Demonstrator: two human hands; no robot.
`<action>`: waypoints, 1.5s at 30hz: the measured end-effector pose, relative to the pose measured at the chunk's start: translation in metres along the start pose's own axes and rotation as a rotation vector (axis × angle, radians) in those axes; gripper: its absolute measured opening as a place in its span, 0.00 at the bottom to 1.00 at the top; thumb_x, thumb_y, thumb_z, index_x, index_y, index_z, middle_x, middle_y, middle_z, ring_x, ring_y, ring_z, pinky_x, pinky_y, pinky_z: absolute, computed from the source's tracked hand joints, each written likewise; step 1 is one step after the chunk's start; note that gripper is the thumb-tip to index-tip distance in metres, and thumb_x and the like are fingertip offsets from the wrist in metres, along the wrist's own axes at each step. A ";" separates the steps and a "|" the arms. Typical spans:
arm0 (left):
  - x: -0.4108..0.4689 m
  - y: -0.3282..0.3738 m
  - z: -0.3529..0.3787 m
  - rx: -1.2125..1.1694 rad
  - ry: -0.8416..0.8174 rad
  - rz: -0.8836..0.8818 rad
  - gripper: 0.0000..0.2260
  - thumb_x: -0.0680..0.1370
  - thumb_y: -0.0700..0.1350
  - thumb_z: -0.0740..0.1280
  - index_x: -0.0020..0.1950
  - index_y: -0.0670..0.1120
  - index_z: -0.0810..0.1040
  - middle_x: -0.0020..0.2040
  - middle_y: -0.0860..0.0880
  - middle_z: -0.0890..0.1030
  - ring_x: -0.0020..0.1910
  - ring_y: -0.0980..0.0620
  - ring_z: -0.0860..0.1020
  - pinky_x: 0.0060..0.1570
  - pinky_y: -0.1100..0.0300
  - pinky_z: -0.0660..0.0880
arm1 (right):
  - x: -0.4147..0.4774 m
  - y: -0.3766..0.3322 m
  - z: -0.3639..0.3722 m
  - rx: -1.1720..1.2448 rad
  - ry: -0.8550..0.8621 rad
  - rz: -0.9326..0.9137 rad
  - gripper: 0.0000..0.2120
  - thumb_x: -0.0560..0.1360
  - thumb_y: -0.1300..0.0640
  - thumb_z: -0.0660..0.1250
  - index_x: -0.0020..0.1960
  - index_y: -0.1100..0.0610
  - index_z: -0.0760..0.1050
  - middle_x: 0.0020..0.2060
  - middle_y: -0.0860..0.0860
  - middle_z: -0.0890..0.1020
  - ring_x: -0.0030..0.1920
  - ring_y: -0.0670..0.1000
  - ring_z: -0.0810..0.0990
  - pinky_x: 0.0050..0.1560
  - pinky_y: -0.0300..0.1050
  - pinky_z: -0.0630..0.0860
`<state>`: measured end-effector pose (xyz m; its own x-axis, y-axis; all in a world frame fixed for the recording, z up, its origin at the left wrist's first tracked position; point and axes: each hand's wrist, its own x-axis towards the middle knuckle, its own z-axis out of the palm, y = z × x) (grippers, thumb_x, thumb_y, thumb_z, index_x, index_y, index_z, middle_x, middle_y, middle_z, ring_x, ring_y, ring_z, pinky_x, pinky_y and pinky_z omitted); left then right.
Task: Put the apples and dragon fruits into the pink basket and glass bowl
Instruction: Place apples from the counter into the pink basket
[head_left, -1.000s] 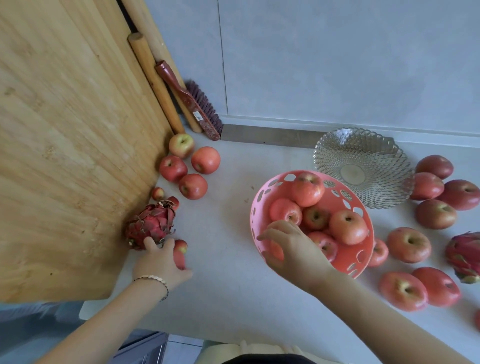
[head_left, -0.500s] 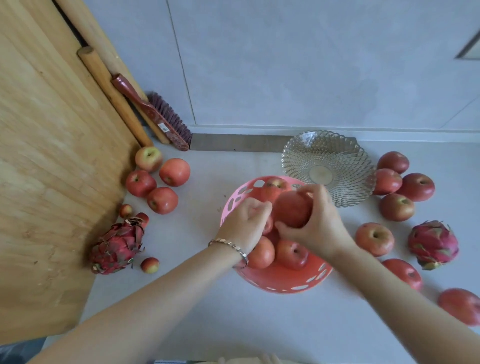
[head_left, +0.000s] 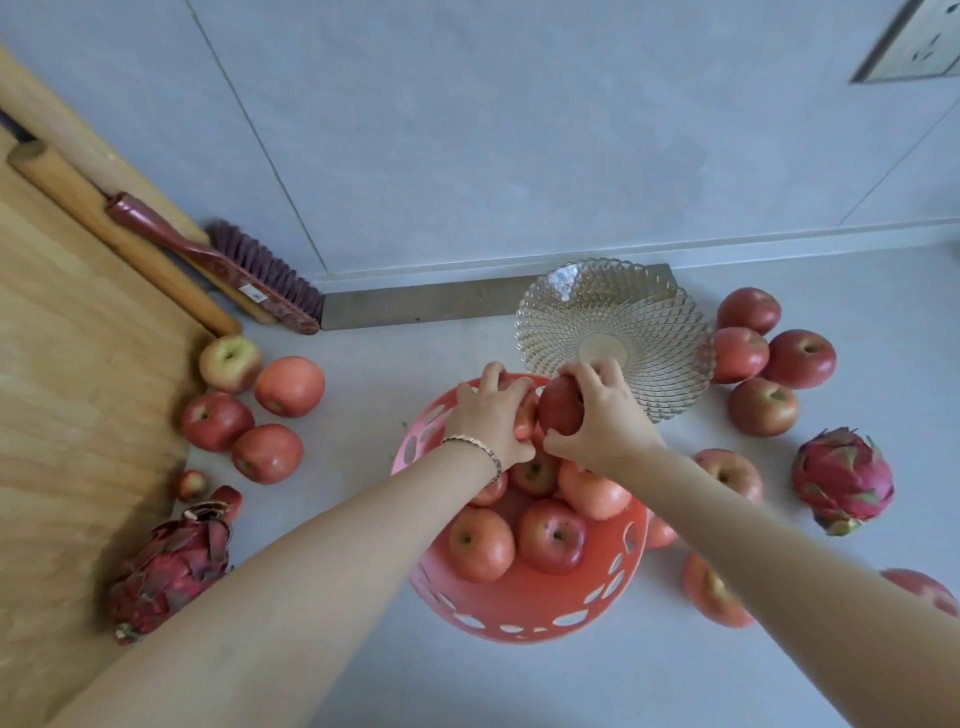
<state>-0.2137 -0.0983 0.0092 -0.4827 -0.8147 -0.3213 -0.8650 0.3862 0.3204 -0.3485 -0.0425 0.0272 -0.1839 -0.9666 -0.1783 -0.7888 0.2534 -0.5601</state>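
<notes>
The pink basket (head_left: 524, 605) sits in the middle of the counter with several apples in it. Over its far rim my right hand (head_left: 605, 421) grips a dark red apple (head_left: 558, 408). Beside it my left hand (head_left: 491, 415) curls over a small apple (head_left: 524, 423) in the basket. The glass bowl (head_left: 649, 332) stands behind the basket with nothing in it. Several loose apples lie at the left (head_left: 288, 387) and right (head_left: 761, 408). One dragon fruit (head_left: 171, 564) lies at the left, another dragon fruit (head_left: 841, 478) at the right.
A large wooden board (head_left: 67, 395) leans at the left, with wooden poles and a red brush (head_left: 244, 275) behind it against the grey wall. A wall socket (head_left: 914, 44) is at the top right. A metal strip runs along the wall's foot.
My left hand left the small apple by the left dragon fruit and came to the basket. My right hand took up a dark red apple and moved it toward the basket's far rim.
</notes>
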 end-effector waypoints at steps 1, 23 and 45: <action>-0.001 -0.001 0.002 -0.015 0.016 0.001 0.30 0.66 0.48 0.71 0.67 0.54 0.67 0.68 0.47 0.61 0.58 0.36 0.69 0.61 0.47 0.69 | 0.000 0.000 0.000 -0.037 -0.003 -0.019 0.34 0.62 0.54 0.73 0.66 0.54 0.66 0.59 0.56 0.67 0.60 0.59 0.69 0.60 0.51 0.70; -0.015 -0.004 0.019 -0.184 0.207 -0.072 0.28 0.71 0.47 0.70 0.70 0.54 0.64 0.73 0.45 0.56 0.65 0.37 0.64 0.66 0.49 0.66 | -0.004 -0.003 0.024 -0.378 0.038 -0.094 0.44 0.65 0.48 0.69 0.74 0.58 0.53 0.75 0.57 0.57 0.74 0.56 0.59 0.70 0.54 0.59; -0.058 -0.064 -0.030 -0.163 0.298 -0.089 0.15 0.74 0.44 0.62 0.60 0.45 0.73 0.62 0.45 0.73 0.59 0.42 0.74 0.56 0.50 0.72 | -0.018 -0.060 0.015 -0.119 0.071 -0.222 0.18 0.71 0.55 0.67 0.60 0.54 0.75 0.64 0.55 0.73 0.66 0.58 0.68 0.66 0.47 0.61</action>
<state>-0.1267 -0.0888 0.0338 -0.3241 -0.9419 -0.0881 -0.8574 0.2531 0.4482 -0.2894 -0.0400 0.0515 -0.0358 -0.9994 -0.0022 -0.8769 0.0325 -0.4796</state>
